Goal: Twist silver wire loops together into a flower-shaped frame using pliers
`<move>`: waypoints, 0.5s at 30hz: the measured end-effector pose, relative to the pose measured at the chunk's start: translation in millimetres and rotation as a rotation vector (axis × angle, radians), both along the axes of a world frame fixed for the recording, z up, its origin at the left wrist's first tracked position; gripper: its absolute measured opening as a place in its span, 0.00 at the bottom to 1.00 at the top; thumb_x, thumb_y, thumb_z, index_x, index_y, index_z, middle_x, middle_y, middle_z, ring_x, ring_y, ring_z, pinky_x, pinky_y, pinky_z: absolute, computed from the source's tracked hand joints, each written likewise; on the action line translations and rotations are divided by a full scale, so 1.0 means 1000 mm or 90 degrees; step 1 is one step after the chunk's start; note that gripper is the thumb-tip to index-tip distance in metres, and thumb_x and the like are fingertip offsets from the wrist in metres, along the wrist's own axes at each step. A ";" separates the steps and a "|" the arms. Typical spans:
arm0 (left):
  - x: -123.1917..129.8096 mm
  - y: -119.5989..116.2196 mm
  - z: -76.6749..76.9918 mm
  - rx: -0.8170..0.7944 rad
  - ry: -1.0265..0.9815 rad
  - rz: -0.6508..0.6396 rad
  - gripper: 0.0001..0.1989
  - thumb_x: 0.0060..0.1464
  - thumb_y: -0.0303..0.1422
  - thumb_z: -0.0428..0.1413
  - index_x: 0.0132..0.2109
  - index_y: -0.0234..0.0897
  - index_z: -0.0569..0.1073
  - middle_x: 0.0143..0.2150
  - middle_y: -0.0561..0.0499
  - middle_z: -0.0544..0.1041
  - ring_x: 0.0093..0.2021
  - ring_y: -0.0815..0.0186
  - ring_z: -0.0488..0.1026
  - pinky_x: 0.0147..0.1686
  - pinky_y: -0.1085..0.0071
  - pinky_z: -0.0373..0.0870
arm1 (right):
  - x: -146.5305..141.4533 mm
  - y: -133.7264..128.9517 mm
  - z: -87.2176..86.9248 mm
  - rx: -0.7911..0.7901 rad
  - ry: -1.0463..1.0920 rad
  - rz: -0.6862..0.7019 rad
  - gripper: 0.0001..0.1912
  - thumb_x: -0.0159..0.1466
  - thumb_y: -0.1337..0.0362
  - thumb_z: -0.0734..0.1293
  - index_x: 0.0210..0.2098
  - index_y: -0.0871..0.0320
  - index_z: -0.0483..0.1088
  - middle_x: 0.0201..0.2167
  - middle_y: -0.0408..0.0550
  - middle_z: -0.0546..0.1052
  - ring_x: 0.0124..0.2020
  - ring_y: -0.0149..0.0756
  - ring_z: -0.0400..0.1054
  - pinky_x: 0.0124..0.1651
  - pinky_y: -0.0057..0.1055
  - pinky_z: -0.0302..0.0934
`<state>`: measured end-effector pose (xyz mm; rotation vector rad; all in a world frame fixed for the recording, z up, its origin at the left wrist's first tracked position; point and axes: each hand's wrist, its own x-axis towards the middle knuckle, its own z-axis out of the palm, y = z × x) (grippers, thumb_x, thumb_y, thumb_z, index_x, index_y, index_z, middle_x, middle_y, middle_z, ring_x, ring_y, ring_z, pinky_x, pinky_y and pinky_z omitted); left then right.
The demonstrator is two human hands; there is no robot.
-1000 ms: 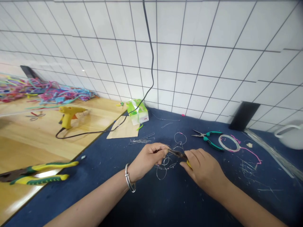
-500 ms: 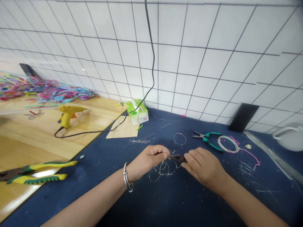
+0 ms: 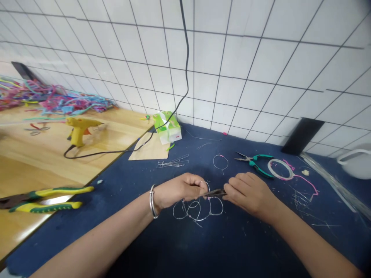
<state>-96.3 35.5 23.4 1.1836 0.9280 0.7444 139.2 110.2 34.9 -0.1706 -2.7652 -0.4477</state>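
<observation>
Pinched between the fingers of my left hand (image 3: 185,190) is a piece of bent silver wire (image 3: 199,219), shaped into several joined loops that hang below the fingers. My right hand (image 3: 249,197) is closed around dark-jawed pliers (image 3: 216,192), whose handles are mostly hidden in the palm. The jaws point left and meet the wire right at my left fingertips. Just beyond the hands, a single wire ring (image 3: 213,162) with a short tail lies on the dark blue cloth (image 3: 162,247).
Teal-handled pliers (image 3: 256,164) and a white ring-shaped coil (image 3: 280,170) with pink cord lie to the right. Wire pieces (image 3: 172,163), a tissue pack (image 3: 167,129) and a yellow glue gun (image 3: 79,131) are behind. Large yellow-green pliers (image 3: 55,199) sit at left.
The wire loops have swung and spread lower beneath my left hand. Both hands still hold the wire and pliers; the view has tilted slightly.
</observation>
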 end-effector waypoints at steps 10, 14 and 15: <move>0.008 -0.004 0.005 0.059 0.127 0.191 0.07 0.53 0.32 0.49 0.33 0.35 0.71 0.19 0.59 0.58 0.18 0.74 0.50 0.20 0.76 0.47 | 0.004 0.010 0.000 -0.088 0.089 -0.169 0.08 0.60 0.63 0.62 0.38 0.59 0.65 0.34 0.49 0.70 0.37 0.38 0.61 0.38 0.35 0.55; 0.010 -0.004 0.006 0.080 0.161 0.236 0.07 0.53 0.33 0.50 0.32 0.35 0.71 0.19 0.59 0.58 0.19 0.74 0.51 0.20 0.76 0.49 | 0.003 0.008 0.002 -0.158 0.079 -0.132 0.07 0.60 0.64 0.62 0.37 0.59 0.66 0.33 0.48 0.70 0.35 0.36 0.62 0.38 0.34 0.56; 0.010 -0.004 0.005 0.083 0.160 0.246 0.07 0.53 0.33 0.50 0.32 0.35 0.70 0.19 0.59 0.59 0.19 0.74 0.52 0.20 0.76 0.50 | 0.002 0.006 0.002 -0.173 0.078 -0.132 0.07 0.60 0.65 0.62 0.37 0.59 0.66 0.33 0.48 0.70 0.35 0.35 0.62 0.38 0.34 0.56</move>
